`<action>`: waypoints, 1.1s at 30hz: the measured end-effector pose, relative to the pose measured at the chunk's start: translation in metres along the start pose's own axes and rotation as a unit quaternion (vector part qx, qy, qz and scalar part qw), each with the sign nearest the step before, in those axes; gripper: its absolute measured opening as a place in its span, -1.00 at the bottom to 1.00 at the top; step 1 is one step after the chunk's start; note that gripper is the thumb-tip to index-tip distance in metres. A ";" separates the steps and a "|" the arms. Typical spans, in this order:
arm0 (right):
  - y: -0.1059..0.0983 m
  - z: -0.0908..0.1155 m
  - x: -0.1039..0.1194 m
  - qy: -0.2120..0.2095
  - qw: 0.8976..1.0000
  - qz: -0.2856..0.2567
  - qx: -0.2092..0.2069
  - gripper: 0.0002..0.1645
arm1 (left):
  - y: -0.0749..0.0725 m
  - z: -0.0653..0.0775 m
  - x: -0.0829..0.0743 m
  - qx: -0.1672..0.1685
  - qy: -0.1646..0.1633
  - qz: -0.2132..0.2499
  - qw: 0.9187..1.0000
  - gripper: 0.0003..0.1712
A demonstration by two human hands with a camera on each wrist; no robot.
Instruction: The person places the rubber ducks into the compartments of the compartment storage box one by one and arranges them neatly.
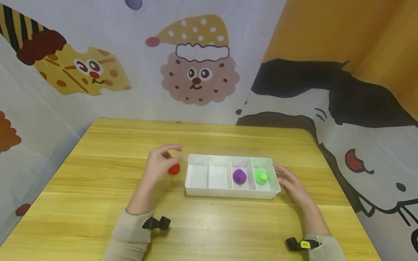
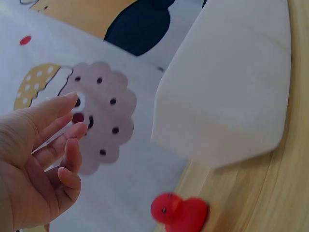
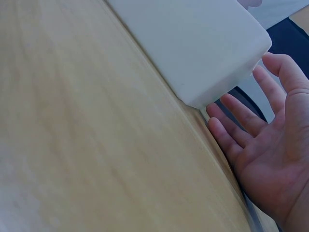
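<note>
A cartoon-printed cloth [image 1: 140, 83] hangs beyond the left hand [image 1: 158, 161] and the right hand [image 1: 292, 185], and a wooden table [image 1: 209, 224] spreads beneath both. Between them stands a white tray [image 1: 232, 193] with four compartments, its long axis running from the left hand's side across to the right hand's.

The right hand, fingers loosely bent and holding nothing, lies along the tray's far-right end, its fingertips seemingly touching the wall there. The left hand is raised off the table, its thumb and forefinger spread well apart with a gap between their tips, and it has hold of nothing.

The red duck [image 1: 173, 169] sits on the table below the left thumb, just to that hand's right; the left hand is much the nearer. The thumb partly covers it in the head view and the left wrist view crops it, so its long axis cannot be told. Right of it, the tray's end wall rises close by.

Nearest the right hand, the end compartment holds a green duck [image 1: 261, 176]; one compartment leftward of it lies a purple toy [image 1: 240, 176].
</note>
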State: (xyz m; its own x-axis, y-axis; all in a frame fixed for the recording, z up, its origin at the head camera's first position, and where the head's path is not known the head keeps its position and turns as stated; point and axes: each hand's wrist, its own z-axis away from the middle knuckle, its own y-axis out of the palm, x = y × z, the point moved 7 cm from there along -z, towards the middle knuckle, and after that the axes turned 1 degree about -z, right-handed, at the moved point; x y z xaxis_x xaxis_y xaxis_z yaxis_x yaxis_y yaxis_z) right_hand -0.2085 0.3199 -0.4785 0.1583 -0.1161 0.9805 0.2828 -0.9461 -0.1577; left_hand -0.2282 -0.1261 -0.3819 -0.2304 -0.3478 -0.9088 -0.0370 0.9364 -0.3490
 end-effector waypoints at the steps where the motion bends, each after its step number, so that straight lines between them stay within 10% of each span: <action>1: 0.000 0.000 0.000 0.001 1.000 0.001 0.000 -0.42 | -0.003 0.000 0.002 -0.005 -0.003 -0.004 1.000 -0.65; 16: -0.002 0.000 0.001 -0.008 1.000 0.002 -0.005 -0.42 | -0.049 -0.001 0.032 -0.041 -0.022 -0.023 0.999 -0.56; 33: -0.002 0.000 0.000 -0.002 1.000 0.012 -0.007 -0.43 | -0.068 0.001 0.073 -0.019 -0.074 -0.070 0.995 -0.52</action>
State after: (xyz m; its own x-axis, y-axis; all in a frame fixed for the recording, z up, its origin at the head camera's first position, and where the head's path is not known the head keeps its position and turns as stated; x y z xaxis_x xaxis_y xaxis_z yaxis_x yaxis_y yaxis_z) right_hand -0.2090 0.3218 -0.4787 0.1683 -0.1387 0.9759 0.2654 -0.9471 -0.1803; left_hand -0.2418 -0.2152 -0.4251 -0.0753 -0.4749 -0.8768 -0.0952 0.8787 -0.4678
